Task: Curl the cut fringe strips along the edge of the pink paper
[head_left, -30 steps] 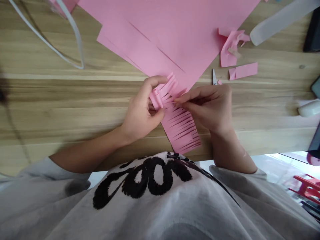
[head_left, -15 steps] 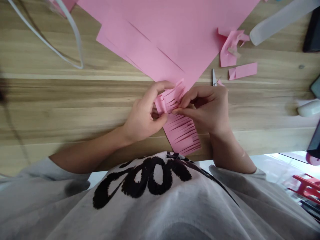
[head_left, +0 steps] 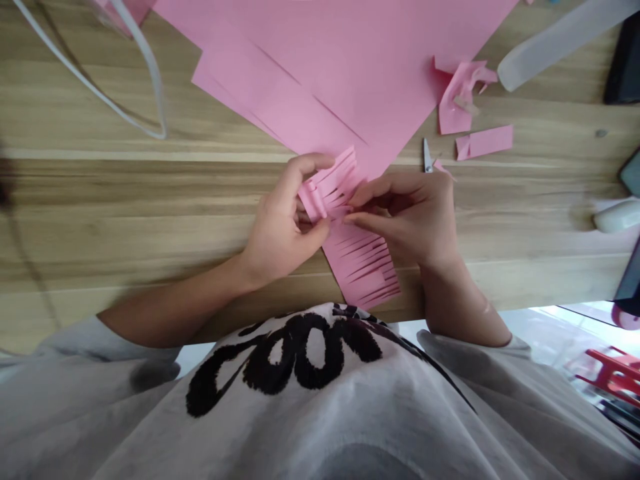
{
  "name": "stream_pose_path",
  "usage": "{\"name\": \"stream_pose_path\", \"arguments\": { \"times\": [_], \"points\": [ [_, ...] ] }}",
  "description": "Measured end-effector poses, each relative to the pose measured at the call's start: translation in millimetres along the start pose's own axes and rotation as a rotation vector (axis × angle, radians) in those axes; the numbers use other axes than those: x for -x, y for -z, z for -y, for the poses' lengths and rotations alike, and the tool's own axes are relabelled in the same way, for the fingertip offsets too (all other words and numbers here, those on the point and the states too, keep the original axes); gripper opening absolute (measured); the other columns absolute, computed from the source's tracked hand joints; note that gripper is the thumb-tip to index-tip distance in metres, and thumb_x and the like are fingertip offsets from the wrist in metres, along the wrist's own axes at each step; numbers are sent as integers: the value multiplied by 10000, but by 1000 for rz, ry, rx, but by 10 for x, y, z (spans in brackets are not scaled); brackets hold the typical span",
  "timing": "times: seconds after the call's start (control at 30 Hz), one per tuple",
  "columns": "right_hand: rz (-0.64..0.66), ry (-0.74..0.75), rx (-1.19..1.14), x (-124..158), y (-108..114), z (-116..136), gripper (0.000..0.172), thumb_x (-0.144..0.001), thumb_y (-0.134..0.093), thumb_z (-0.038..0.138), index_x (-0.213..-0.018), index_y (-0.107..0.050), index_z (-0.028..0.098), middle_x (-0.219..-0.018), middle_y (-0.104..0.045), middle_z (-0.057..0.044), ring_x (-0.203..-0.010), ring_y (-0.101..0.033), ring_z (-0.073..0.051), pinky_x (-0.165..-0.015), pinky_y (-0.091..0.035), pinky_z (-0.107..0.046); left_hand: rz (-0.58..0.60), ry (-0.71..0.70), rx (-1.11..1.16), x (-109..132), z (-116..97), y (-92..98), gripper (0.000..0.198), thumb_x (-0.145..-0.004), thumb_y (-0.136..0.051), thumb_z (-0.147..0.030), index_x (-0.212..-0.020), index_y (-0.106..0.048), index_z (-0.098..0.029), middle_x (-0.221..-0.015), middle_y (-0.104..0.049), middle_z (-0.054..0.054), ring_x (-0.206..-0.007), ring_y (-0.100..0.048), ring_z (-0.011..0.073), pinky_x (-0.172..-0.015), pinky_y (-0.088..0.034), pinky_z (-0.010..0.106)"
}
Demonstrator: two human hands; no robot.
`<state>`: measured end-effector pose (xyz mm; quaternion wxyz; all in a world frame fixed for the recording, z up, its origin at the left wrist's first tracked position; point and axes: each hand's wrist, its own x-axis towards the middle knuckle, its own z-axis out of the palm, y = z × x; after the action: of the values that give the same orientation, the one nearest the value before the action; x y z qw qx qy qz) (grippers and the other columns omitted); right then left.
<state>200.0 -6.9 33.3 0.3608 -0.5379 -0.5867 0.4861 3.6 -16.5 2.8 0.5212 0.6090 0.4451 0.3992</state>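
A pink fringed paper strip (head_left: 363,263) lies slantwise near the table's front edge, its cut slits facing right. My left hand (head_left: 280,233) grips its upper part, fingers curled behind and thumb along the front, where a small rolled section (head_left: 315,199) shows. Whether this upper part and the lower fringe are one piece, I cannot tell. My right hand (head_left: 415,210) has thumb and forefinger brought together at the fringe tips. Those fingertips seem to pinch a strand, though the contact is partly hidden.
Large pink paper sheets (head_left: 320,67) cover the back middle of the wooden table (head_left: 125,220). Scissors (head_left: 427,157) poke out behind my right hand. Pink scraps (head_left: 457,100) and a small pink strip (head_left: 485,142) lie right. A white cable (head_left: 155,80) loops at the left.
My left hand has shifted slightly left and away from me, carrying the upper fringed part. My right hand stays nearly in place, its fingertips at the fringe.
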Motion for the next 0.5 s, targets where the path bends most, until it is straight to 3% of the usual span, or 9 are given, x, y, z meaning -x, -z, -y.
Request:
{"name": "stream_pose_path", "arguments": {
  "times": [0.2, 0.4, 0.5],
  "points": [
    [-31, 49, 61, 6, -5, 8, 175, -738, -738, 28, -762, -771, 198, -769, -792, 7, -711, -725, -155, -635, -581, -308, -6, -38, 17, 2, 41, -4, 622, -763, -620, -69, -1352, -495, -222, -1387, -588, 83, -669, -613, 37, -533, -519, 151],
    [0, 56, 24, 10, -18, -11, 206, -688, -810, 14, -707, -744, 208, -680, -733, 14, -594, -611, -133, -531, -466, -307, 79, -48, 2, 10, 19, -9, 599, -811, -622, -113, -1370, -461, -259, -1226, -636, 48, -610, -598, 35, -505, -488, 151],
    [28, 54, 27, 18, -23, 9, 183, -702, -832, 44, -701, -744, 204, -695, -732, 7, -596, -606, -129, -544, -472, -310, 92, -67, 40, 12, 36, -23, 609, -803, -646, -111, -1364, -462, -262, -1266, -622, 49, -620, -600, 29, -495, -474, 135]
  ]
}}
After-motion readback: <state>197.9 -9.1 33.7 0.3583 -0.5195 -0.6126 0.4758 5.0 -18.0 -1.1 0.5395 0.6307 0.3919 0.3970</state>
